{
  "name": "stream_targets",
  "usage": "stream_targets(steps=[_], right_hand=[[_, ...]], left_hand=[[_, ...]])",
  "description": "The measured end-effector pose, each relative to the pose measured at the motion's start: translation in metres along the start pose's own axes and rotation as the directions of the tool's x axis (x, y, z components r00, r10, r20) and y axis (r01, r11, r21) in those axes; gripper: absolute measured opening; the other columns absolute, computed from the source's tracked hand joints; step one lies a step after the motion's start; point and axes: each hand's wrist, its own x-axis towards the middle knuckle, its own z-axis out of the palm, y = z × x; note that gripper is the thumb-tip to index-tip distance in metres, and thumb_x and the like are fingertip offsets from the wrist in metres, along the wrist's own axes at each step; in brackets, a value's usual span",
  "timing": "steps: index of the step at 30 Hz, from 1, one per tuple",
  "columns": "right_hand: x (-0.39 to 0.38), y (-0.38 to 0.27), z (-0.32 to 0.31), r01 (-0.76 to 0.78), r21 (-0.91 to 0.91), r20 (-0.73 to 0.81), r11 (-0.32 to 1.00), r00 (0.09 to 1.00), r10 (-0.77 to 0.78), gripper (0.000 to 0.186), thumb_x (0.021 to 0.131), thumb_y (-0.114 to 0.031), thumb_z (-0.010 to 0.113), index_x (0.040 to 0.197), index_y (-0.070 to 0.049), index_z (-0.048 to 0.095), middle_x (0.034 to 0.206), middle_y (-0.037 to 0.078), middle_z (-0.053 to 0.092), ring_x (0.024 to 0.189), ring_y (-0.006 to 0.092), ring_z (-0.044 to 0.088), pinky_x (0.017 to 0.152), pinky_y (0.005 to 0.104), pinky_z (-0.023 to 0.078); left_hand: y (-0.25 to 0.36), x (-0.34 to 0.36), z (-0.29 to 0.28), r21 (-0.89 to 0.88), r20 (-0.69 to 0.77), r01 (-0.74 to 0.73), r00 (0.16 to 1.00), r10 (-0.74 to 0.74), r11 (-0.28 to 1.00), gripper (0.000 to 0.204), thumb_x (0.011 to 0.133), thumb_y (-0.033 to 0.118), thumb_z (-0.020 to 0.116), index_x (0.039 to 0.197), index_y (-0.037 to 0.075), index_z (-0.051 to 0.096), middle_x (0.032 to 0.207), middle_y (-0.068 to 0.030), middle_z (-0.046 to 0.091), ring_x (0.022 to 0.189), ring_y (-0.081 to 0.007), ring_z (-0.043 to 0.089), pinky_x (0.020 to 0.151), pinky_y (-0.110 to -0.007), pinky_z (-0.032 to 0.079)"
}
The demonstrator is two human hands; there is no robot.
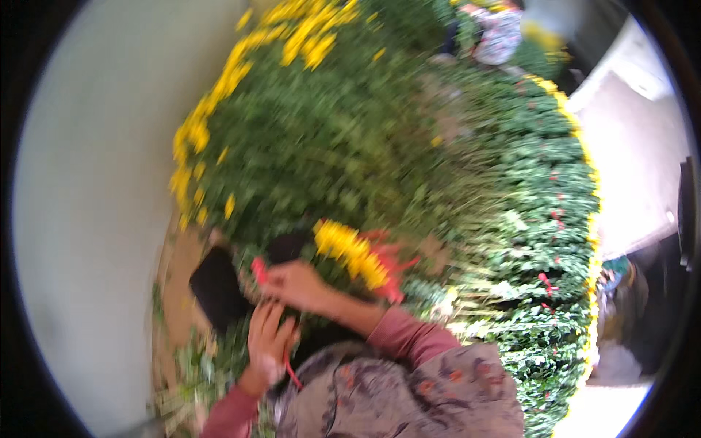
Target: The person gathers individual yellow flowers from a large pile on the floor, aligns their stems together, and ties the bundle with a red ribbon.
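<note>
My right hand (296, 285) pinches a pink-red tie (260, 271), blurred by motion, in the lower middle. Just below it my left hand (270, 344) has curled fingers around something I cannot make out, with a thin red strand (292, 374) hanging beside it. Yellow chrysanthemum heads (350, 252) lie right of my hands on red material (391, 281), perhaps ties. Dark shapes (219, 292), possibly shoes or legs, sit left of my hands among leaves.
Green stems (350, 139) cover the floor, edged with yellow blooms. Stacked bunches with red ties (548, 182) form a long row at right. A pale wall (87, 204) stands left. Another person (495, 40) crouches at the top; a further figure (613, 299) is partly visible right.
</note>
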Motion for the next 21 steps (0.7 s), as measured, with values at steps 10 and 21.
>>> stream_targets(steps=[10, 21], right_hand=[[-0.007, 0.005, -0.012, 0.047, 0.634, 0.113, 0.772, 0.982, -0.152, 0.007, 0.085, 0.003, 0.064, 0.09, 0.001, 0.069, 0.082, 0.001, 0.063, 0.076, 0.0064, 0.058, 0.071, 0.0205, 0.046], [-0.002, 0.008, -0.013, 0.381, 0.053, 0.082, 0.923, 0.92, -0.384, 0.028, 0.071, -0.011, 0.078, 0.09, -0.001, 0.061, 0.102, 0.007, 0.057, 0.092, 0.0218, 0.061, 0.079, 0.0303, 0.049]], left_hand=[[-0.051, 0.021, 0.018, -0.74, 0.226, 0.608, 0.629, -0.744, 0.289, 0.036, 0.102, 0.03, 0.047, 0.091, 0.002, 0.066, 0.074, 0.0053, 0.05, 0.069, -0.0051, 0.039, 0.063, -0.024, 0.035], [-0.058, 0.021, 0.024, -0.802, 0.38, 0.597, 0.532, -0.757, 0.017, 0.035, 0.099, 0.035, 0.052, 0.086, 0.005, 0.065, 0.077, 0.0047, 0.056, 0.072, -0.0054, 0.044, 0.067, -0.024, 0.036]])
